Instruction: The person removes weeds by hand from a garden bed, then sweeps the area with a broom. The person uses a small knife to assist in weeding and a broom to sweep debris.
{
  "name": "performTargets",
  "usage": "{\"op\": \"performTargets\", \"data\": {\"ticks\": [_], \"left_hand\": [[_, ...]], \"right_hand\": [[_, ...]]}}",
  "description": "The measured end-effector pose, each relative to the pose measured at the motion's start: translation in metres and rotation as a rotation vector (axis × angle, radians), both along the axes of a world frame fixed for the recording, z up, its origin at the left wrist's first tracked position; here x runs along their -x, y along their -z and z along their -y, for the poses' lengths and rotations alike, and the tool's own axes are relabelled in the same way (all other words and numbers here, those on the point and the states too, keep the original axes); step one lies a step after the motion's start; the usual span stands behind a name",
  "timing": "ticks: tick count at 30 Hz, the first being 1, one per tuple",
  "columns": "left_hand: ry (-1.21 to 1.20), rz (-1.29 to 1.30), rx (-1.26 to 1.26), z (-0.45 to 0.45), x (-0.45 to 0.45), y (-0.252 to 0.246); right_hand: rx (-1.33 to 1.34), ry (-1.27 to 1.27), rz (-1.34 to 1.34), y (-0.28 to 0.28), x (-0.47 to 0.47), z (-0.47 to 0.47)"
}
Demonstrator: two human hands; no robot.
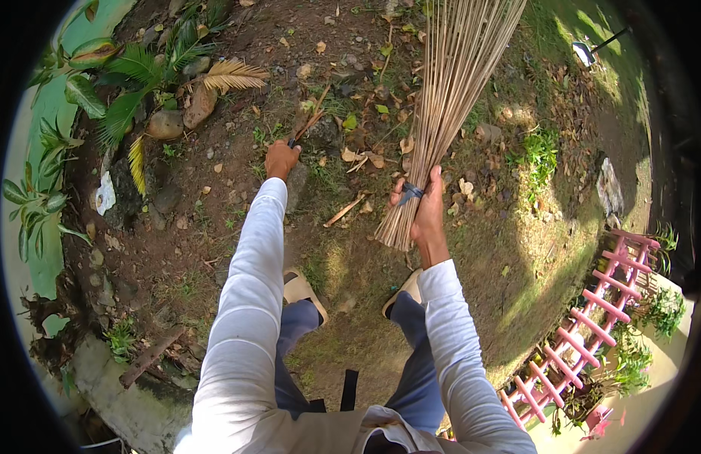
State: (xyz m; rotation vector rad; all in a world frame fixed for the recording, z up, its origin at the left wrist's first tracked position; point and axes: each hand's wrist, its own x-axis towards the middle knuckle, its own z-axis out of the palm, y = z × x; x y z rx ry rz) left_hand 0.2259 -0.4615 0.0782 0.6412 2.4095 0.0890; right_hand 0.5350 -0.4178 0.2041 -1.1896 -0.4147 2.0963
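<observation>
My right hand (pixel 431 213) grips a stick broom (pixel 449 96) of thin dry ribs near its bound end, beside a dark blue-grey tie (pixel 410 193). The broom's long tips fan out away from me, past the top of the view. Out to the left, my left hand (pixel 283 159) is closed around a small dark thing, perhaps a handle, with brown dry plant pieces (pixel 310 125) at its far end; the fingers hide most of it. Dry leaves (pixel 361 156) and a brown stick-like piece (pixel 343 210) lie on the soil between the two hands.
Rocks (pixel 166 125), a small palm (pixel 137 68) and broad-leaved plants stand at left by a green wall (pixel 49 227). A pink picket fence (pixel 580 329) with potted plants runs at lower right. A long-handled dustpan-like thing (pixel 583 54) lies at upper right. A flat stone (pixel 609 187) stands nearer.
</observation>
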Motion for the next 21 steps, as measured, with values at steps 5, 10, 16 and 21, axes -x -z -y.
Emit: {"op": "performTargets", "data": {"ticks": [5, 10, 16, 21], "left_hand": [[0.076, -0.069, -0.02, -0.002, -0.002, 0.012], [0.262, 0.007, -0.185, 0.006, -0.004, -0.021], [0.191, 0.394, -0.49, -0.052, -0.083, -0.147], [0.231, 0.96, -0.598, -0.075, -0.18, -0.306]], "right_hand": [[0.029, 0.009, 0.024, 0.006, -0.015, -0.005], [0.021, -0.013, 0.056, -0.016, -0.03, -0.007], [0.058, 0.061, 0.102, -0.094, -0.044, -0.012], [0.047, 0.118, 0.117, -0.186, -0.057, -0.022]]}}
